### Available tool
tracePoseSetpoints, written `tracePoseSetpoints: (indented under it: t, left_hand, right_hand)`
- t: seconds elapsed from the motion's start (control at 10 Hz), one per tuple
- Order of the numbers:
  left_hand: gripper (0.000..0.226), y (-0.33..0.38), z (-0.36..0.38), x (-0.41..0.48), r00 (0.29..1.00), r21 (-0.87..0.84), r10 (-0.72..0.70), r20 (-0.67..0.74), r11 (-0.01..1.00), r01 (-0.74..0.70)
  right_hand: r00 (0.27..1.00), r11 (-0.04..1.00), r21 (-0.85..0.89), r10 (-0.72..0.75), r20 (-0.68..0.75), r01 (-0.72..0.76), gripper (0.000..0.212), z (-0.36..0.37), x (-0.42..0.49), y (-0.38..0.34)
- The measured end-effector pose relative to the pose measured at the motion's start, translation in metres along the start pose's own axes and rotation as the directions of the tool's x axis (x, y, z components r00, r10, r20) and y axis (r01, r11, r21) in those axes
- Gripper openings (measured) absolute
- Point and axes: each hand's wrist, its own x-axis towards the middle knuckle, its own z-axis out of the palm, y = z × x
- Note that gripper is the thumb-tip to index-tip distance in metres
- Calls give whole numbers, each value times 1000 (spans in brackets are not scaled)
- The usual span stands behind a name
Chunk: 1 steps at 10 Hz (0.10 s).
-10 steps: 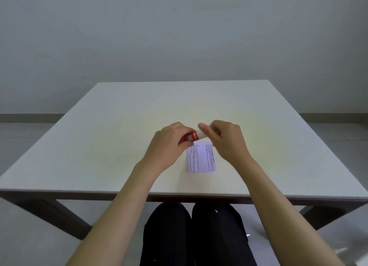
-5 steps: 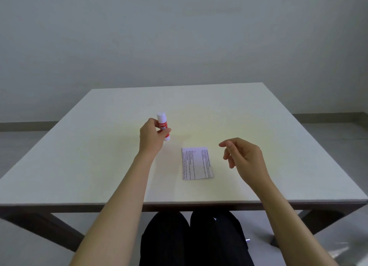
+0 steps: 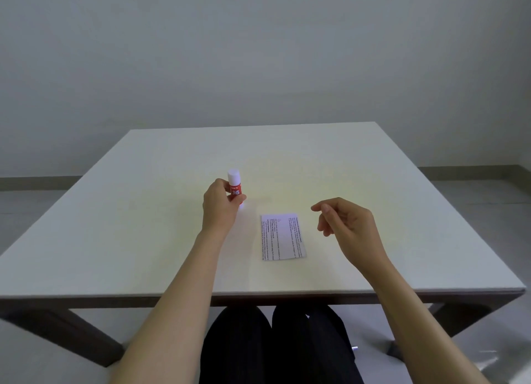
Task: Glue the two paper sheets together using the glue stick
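A red glue stick (image 3: 235,189) with a white cap stands upright on the table, left of centre. My left hand (image 3: 219,207) is wrapped around its lower part. A small white printed paper (image 3: 283,236) lies flat near the table's front, right of the glue stick; it looks like one stacked piece, and I cannot tell whether there are two sheets. My right hand (image 3: 346,225) hovers just right of the paper, fingers loosely curled and apart, holding nothing.
The pale square table (image 3: 143,211) ends at a front edge close to my body. My legs in black trousers (image 3: 275,343) are under it. A plain wall stands behind the table's far edge.
A second ago both hands held the glue stick together above the paper. My left hand has carried it left and set it upright on the table; my right hand has let go and moved right.
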Motion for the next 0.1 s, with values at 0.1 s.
tracePoseSetpoints:
  t: [0.1]
  left_hand:
    - [38, 0, 0, -3, 999, 95, -35, 36, 995, 32]
  right_hand:
    - [1000, 999, -46, 12, 26, -10, 23, 7, -1, 3]
